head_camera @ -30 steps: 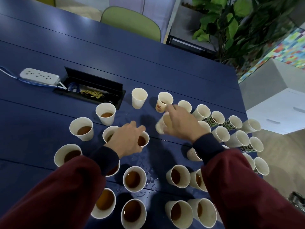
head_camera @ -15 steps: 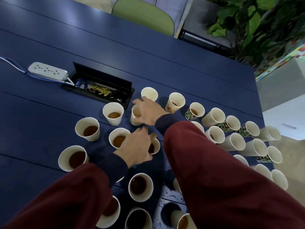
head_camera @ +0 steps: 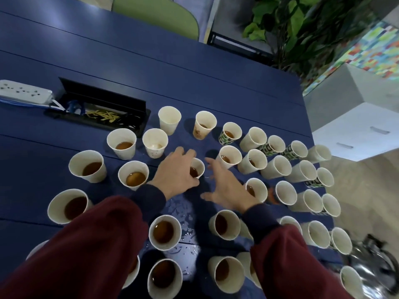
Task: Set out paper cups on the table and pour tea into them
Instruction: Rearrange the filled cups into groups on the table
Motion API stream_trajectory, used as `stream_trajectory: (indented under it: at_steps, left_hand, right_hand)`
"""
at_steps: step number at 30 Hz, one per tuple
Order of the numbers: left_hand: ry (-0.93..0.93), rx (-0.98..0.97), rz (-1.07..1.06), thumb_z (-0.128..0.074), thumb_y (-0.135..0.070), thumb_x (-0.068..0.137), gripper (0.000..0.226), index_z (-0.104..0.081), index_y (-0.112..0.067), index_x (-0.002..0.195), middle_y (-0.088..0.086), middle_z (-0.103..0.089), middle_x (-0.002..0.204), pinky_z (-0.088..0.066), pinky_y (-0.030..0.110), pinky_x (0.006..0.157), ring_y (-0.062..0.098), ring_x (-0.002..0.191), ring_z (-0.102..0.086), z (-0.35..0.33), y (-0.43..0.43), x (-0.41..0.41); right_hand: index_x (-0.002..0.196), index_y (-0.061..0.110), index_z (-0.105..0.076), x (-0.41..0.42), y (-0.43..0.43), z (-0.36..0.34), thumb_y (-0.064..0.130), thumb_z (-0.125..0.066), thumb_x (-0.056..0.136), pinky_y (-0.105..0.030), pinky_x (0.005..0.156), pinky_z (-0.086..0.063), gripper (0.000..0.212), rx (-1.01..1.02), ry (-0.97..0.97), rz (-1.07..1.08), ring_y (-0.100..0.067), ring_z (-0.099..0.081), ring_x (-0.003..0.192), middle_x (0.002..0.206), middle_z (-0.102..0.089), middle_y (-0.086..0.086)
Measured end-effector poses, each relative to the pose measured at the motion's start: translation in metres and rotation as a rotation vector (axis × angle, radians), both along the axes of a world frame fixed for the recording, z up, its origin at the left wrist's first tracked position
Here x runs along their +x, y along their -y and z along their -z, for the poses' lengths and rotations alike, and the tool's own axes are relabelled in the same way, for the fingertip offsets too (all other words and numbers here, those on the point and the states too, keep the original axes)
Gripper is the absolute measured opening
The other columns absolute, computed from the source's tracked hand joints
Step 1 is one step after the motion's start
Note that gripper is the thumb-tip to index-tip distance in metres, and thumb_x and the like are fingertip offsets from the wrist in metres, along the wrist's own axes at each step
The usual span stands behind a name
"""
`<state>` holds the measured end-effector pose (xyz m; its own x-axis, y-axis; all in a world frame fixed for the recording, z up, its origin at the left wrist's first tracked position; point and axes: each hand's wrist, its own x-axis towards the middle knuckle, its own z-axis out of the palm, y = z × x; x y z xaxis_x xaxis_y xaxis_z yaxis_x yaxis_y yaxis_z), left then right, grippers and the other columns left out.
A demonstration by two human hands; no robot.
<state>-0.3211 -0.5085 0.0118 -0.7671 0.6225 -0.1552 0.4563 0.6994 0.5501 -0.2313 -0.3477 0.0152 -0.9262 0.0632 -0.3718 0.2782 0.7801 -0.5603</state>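
Right hand (head_camera: 226, 187): drawn back from the far cup (head_camera: 155, 143), fingers spread, empty. Left hand (head_camera: 176, 171): still holds the tea cup (head_camera: 197, 168). Far cup set out, probably awaiting tea.

Paper cups (head_camera: 165, 231) crowd the near and right parts of the worktop (head_camera: 194, 83); a power strip (head_camera: 23, 93) lies far left, a cable box (head_camera: 101, 113) just right of it; the left hand (head_camera: 174, 173) grips a middle cup (head_camera: 197, 169), the right hand (head_camera: 226, 186) just beside it; a kettle (head_camera: 371, 268) sits near right; a chair (head_camera: 155, 16) stands behind.
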Motion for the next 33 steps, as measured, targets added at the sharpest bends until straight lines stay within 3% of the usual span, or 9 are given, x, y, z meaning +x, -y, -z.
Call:
stream_trajectory:
  at_steps: [3, 5, 10, 14, 16, 20, 25, 29, 33]
  left_hand:
    - [0.034, 0.047, 0.006, -0.082, -0.038, 0.072, 0.07, -0.045, -0.019, 0.127, 0.004, -0.052, 0.124, -0.049, 0.04, 0.088, 0.027, 0.112, -0.056, -0.013, -0.019, 0.014]
    - [0.056, 0.071, 0.031, -0.084, -0.038, 0.072, 0.074, -0.042, -0.018, 0.13, 0.003, -0.052, 0.129, -0.05, 0.039, 0.093, 0.025, 0.116, -0.055, -0.021, -0.032, 0.025]
    - [0.171, 0.147, 0.086, -0.081, -0.034, 0.075, 0.067, -0.043, -0.017, 0.128, 0.001, -0.055, 0.125, -0.049, 0.039, 0.093, 0.021, 0.112, -0.055, -0.026, -0.04, 0.04]
    - [0.281, 0.183, 0.07, -0.076, -0.035, 0.083, 0.059, -0.044, -0.018, 0.129, -0.003, -0.061, 0.117, -0.052, 0.038, 0.091, 0.015, 0.105, -0.059, -0.024, -0.034, 0.042]
    - [0.243, 0.138, 0.05, -0.073, -0.038, 0.086, 0.057, -0.045, -0.017, 0.131, 0.0, -0.059, 0.121, -0.051, 0.042, 0.094, 0.019, 0.11, -0.059, -0.021, -0.026, 0.04]
    - [0.011, 0.002, -0.048, -0.068, -0.04, 0.09, 0.045, -0.055, -0.016, 0.126, 0.005, -0.055, 0.123, -0.048, 0.042, 0.096, 0.026, 0.116, -0.054, -0.019, 0.003, 0.027]
    - [-0.26, -0.235, -0.268, -0.067, -0.044, 0.085, 0.05, -0.055, -0.011, 0.12, 0.014, -0.054, 0.121, -0.047, 0.046, 0.091, 0.034, 0.112, -0.049, -0.016, 0.048, 0.011]
    - [-0.233, -0.33, -0.427, -0.072, -0.043, 0.079, 0.058, -0.049, -0.008, 0.119, 0.019, -0.051, 0.121, -0.048, 0.049, 0.087, 0.038, 0.112, -0.049, -0.003, 0.078, 0.009]
    - [-0.13, -0.36, -0.354, -0.072, -0.047, 0.08, 0.063, -0.045, -0.011, 0.125, 0.021, -0.052, 0.121, -0.047, 0.046, 0.09, 0.038, 0.111, -0.052, 0.012, 0.092, 0.006]
  right_hand:
    - [0.157, 0.019, -0.02, 0.015, 0.0, 0.005, 0.033, -0.09, 0.07, -0.032, 0.112, -0.036, 0.112, 0.014, -0.096, 0.049, -0.019, -0.041, 0.139, 0.156, -0.038, -0.002]
    - [0.156, 0.02, -0.022, 0.023, -0.004, 0.004, 0.039, -0.089, 0.068, -0.037, 0.11, -0.041, 0.112, 0.077, -0.164, 0.091, -0.02, -0.043, 0.138, 0.155, -0.041, -0.001]
    - [0.137, 0.016, -0.046, 0.032, -0.017, -0.001, 0.044, -0.076, 0.069, -0.047, 0.09, -0.05, 0.08, 0.175, -0.224, 0.075, -0.029, -0.058, 0.116, 0.129, -0.058, -0.008]
    - [0.123, 0.022, -0.05, 0.037, -0.021, 0.01, 0.052, -0.073, 0.072, -0.047, 0.081, -0.051, 0.064, 0.272, -0.124, 0.045, -0.024, -0.057, 0.104, 0.116, -0.055, -0.001]
    - [0.121, 0.025, -0.05, 0.037, -0.021, 0.014, 0.056, -0.071, 0.073, -0.045, 0.079, -0.052, 0.061, 0.342, -0.08, 0.03, -0.022, -0.056, 0.101, 0.114, -0.05, 0.003]
    - [0.12, 0.016, -0.042, 0.038, -0.02, 0.013, 0.037, -0.078, 0.075, -0.045, 0.08, -0.049, 0.061, 0.344, -0.047, 0.071, -0.034, -0.058, 0.104, 0.116, -0.053, -0.009]
    - [0.122, 0.014, -0.04, 0.038, -0.016, 0.015, 0.042, -0.075, 0.081, -0.046, 0.079, -0.05, 0.06, 0.4, 0.001, 0.09, -0.037, -0.061, 0.102, 0.115, -0.053, -0.011]
    - [0.122, 0.013, -0.04, 0.037, -0.014, 0.013, 0.042, -0.075, 0.08, -0.044, 0.075, -0.051, 0.062, 0.435, 0.01, 0.084, -0.036, -0.061, 0.102, 0.115, -0.052, -0.011]
    - [0.127, 0.014, -0.039, 0.036, -0.014, 0.01, 0.044, -0.074, 0.081, -0.04, 0.074, -0.047, 0.065, 0.457, 0.02, 0.065, -0.035, -0.06, 0.104, 0.116, -0.052, -0.011]
